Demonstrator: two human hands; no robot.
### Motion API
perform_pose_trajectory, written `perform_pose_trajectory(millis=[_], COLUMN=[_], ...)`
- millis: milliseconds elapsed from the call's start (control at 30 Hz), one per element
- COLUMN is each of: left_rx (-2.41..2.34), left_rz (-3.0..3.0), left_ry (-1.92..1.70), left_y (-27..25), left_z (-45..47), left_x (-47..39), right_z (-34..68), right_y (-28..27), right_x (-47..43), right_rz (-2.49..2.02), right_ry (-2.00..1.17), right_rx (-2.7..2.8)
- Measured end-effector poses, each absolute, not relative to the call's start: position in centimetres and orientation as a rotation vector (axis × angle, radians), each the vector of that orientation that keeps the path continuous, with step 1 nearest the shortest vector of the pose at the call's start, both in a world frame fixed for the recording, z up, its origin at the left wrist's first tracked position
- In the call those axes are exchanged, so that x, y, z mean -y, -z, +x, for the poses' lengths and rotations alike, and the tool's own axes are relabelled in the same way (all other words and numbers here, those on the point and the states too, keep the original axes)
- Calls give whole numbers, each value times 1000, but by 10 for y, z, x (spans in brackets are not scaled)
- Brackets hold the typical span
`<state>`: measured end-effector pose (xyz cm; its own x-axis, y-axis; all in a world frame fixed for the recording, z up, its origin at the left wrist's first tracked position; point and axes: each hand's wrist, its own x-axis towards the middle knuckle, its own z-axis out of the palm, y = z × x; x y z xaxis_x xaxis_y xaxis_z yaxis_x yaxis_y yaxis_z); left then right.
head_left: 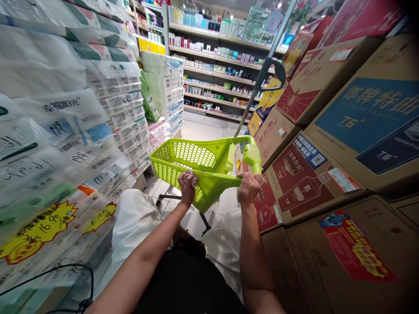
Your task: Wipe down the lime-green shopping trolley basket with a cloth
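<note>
A lime-green shopping cart basket (pixel 209 185) with perforated sides stands in front of my knees. My left hand (pixel 186 192) is closed round a crumpled greyish-pink cloth (pixel 190 178), pressed against the near rim of the basket. At the right end, my right hand (pixel 250 187) grips the cart's green frame just below its handle (pixel 255 159). Inside, the basket appears bare, with the floor showing through its holes. Part of the cart's dark leg and wheel (pixel 160 199) shows beneath it.
Stacked packs of tissue paper (pixel 121 109) line the left side. Cardboard cartons (pixel 294 174) rise close on the right. A grey pole with a looped handle (pixel 270 74) leans behind the cart. Shelves of small boxed goods (pixel 222 59) stand at the back, beyond a tiled floor (pixel 203 124).
</note>
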<state>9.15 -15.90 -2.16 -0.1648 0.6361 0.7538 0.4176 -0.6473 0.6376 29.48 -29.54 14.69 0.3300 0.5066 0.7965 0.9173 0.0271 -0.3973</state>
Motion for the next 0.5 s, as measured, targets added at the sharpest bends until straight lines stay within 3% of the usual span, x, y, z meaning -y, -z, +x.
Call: perform_pose_trajectory(millis=[233,500], left_rx=[-1089,-1095], left_rz=[2004,1929], left_ry=[-1607,-1672], left_y=[81,44], left_z=[80,99], left_x=[203,189], right_z=[292,293], right_y=[-146,-147], right_x=[298,298], right_rz=[-1613,-1646], right_ry=[531,543], right_rx=[1302,1301])
